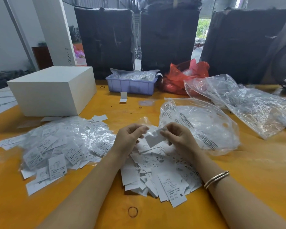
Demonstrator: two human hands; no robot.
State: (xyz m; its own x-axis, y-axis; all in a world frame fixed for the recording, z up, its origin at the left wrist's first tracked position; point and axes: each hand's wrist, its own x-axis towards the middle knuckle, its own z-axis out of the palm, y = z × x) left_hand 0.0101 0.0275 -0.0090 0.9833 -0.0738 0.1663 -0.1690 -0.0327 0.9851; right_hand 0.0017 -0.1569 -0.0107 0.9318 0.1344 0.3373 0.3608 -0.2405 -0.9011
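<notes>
Over the yellow table [238,171], my left hand [129,138] pinches a small clear plastic sleeve [144,120] at its edge. My right hand [177,136] pinches a white label [155,138] that hangs between both hands. Below them lies a loose pile of white size labels [160,172] printed with S, M, XL. To the left spreads a heap of labels in clear sleeves [64,144].
A white box [53,91] stands at back left, a purple bin [131,85] with bagged items behind centre, a red bag [186,75] beside it. Large clear bags [205,126] lie right. Rubber bands [132,211] dot the table. Dark wrapped bales [168,37] line the far edge.
</notes>
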